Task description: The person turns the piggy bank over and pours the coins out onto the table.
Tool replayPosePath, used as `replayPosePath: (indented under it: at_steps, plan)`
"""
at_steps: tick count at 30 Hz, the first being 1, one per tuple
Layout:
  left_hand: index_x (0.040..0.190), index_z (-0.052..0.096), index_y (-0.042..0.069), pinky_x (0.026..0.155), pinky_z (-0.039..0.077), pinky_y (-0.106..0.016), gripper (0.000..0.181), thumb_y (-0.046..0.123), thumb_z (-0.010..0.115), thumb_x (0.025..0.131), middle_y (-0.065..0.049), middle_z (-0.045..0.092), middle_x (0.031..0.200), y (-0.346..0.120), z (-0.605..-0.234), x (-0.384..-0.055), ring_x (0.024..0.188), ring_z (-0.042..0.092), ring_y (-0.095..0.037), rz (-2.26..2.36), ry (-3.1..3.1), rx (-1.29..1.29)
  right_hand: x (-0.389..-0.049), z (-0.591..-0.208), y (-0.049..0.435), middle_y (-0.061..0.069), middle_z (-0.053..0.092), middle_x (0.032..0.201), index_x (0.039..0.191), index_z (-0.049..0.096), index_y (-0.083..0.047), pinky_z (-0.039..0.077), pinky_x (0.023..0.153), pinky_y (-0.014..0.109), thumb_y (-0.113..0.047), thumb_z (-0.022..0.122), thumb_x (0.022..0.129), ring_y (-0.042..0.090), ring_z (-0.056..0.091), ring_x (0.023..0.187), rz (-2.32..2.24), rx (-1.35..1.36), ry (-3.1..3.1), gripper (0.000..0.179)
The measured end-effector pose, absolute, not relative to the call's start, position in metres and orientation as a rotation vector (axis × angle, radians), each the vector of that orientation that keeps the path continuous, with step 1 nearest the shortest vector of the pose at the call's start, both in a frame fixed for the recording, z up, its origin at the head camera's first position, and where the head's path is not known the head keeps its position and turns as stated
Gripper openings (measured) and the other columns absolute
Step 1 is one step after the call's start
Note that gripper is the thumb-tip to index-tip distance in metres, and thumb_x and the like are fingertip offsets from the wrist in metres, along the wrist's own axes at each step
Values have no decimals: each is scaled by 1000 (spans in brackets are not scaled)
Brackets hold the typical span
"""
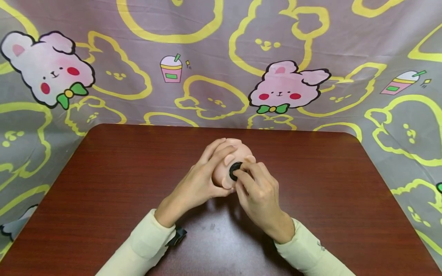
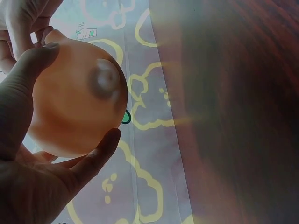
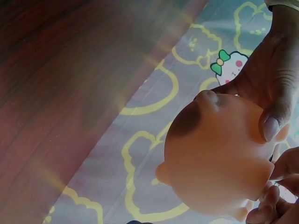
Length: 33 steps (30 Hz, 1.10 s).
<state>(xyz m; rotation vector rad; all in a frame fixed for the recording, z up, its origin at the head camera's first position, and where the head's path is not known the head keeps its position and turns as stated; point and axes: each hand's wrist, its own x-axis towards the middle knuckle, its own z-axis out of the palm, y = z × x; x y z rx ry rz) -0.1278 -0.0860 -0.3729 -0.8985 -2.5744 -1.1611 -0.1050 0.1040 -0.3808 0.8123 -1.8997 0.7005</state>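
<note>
A round pink piggy bank (image 1: 241, 150) is tipped so that its stubby feet and the black stopper (image 1: 233, 172) in its underside face up toward the head view. My left hand (image 1: 197, 174) grips its left side, fingers over the top and thumb below. The fingers of my right hand (image 1: 260, 191) are curled at the stopper and pinch its right edge, hiding part of it. In the left wrist view the piggy bank (image 2: 70, 107) shows its smooth body and a rounded bump. The right wrist view shows the piggy bank (image 3: 215, 154) from another side, with a dark shaded patch.
A dark red-brown wooden table (image 1: 121, 172) lies beneath both hands. Behind it hangs a cloth (image 1: 214, 50) printed with cartoon rabbits and yellow outlines. A small black strap-like item (image 1: 177, 237) sits at the left cuff.
</note>
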Motion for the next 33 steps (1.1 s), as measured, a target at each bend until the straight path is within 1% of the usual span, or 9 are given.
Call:
replayPosePath:
  at_steps: [6,12,16,21,24,33]
  plan:
    - [157,43,31,93,59,-46,97,26,95,75,0,28,169,-84,-373,-127,135,57,-29,-1142,-2588,-878,-105,-379,103,14,69,90,86,77,2,55,59,38,15,67,75,28,62,75,705,790,-1891,19]
    - [157,43,31,92,59,-46,99,24,96,73,1,29,169,-83,-371,-126,132,59,-30,-1130,-2594,-849,-104,-378,101,14,68,89,86,76,2,54,58,37,12,65,79,28,61,74,700,747,-1905,16]
    - [158,42,31,92,59,-47,99,24,95,74,0,29,169,-82,-371,-126,130,61,-30,-1127,-2584,-842,-104,-377,99,14,68,88,86,76,2,54,59,37,12,65,80,28,62,74,705,712,-1920,16]
    - [158,41,31,93,59,-47,99,25,94,75,0,30,169,-82,-370,-126,133,59,-29,-1137,-2580,-828,-104,-375,97,14,69,88,86,77,3,55,60,38,12,66,80,28,63,75,717,690,-1925,15]
    - [158,42,31,93,59,-47,98,25,94,76,1,30,169,-82,-369,-126,134,58,-28,-1142,-2576,-823,-105,-373,96,14,69,87,86,77,3,55,59,39,14,66,78,29,63,74,720,687,-1908,18]
    - [159,41,32,96,58,-49,102,27,96,73,1,31,168,-84,-369,-128,138,55,-27,-1149,-2562,-813,-104,-371,96,14,69,87,85,77,2,53,57,37,14,65,77,28,61,72,705,696,-1903,19]
